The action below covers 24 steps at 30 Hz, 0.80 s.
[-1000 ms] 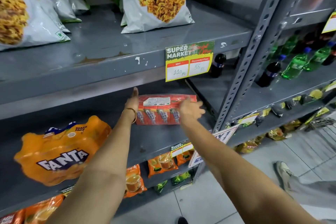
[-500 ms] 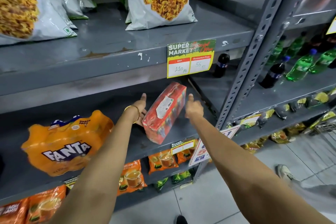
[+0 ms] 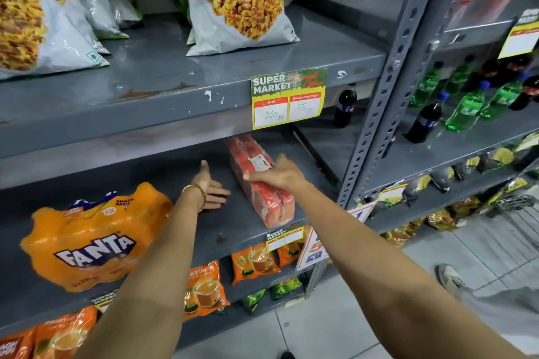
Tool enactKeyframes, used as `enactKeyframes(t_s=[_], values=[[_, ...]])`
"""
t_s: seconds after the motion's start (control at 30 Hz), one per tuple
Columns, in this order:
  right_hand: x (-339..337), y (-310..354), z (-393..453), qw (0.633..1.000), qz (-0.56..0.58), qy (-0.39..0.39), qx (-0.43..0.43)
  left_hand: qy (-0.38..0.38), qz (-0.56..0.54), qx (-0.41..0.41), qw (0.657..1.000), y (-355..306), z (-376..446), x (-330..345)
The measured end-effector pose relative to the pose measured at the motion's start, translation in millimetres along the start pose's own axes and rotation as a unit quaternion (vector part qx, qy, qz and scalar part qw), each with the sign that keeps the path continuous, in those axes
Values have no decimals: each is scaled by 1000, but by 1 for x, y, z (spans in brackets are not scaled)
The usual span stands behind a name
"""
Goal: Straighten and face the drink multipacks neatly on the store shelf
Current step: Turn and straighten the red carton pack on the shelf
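Observation:
A red drink multipack [image 3: 262, 195] stands on the grey middle shelf [image 3: 221, 230], turned end-on so its narrow end faces the aisle. My right hand [image 3: 277, 173] rests on top of it, fingers curled over its upper edge. My left hand [image 3: 211, 188], with a gold bangle at the wrist, lies open and flat on the shelf just left of the pack, apart from it. An orange Fanta multipack [image 3: 93, 236] lies tilted at the left of the same shelf, its logo facing out.
Snack bags [image 3: 239, 0] stand on the shelf above, which carries a yellow price tag [image 3: 287, 99]. Orange tea packets [image 3: 204, 288] fill the shelf below. Green and dark bottles [image 3: 466, 108] sit in the right bay past the grey upright [image 3: 376, 125]. Someone's shoe [image 3: 449, 277] is on the floor at the right.
The red multipack has been rotated from broadside to end-on and stood down on the shelf. My left hand has come off it and dropped flat; my right hand has moved onto its top.

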State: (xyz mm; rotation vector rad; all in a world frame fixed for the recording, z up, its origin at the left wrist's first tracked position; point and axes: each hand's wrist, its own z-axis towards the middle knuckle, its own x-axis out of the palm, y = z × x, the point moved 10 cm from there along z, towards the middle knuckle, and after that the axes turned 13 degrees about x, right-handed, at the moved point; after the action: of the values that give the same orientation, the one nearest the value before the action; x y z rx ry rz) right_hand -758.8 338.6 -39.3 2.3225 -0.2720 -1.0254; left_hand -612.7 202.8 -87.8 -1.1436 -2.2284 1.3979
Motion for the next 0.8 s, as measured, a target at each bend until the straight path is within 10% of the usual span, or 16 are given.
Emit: enactKeyframes(t_s=[0.47, 0.8], values=[[1, 20, -1, 929, -356, 0, -104, -116, 77, 129, 982, -40, 15, -22], [-6, 15, 4, 917, -361, -9, -171, -161, -1, 127, 979, -15, 2, -21]])
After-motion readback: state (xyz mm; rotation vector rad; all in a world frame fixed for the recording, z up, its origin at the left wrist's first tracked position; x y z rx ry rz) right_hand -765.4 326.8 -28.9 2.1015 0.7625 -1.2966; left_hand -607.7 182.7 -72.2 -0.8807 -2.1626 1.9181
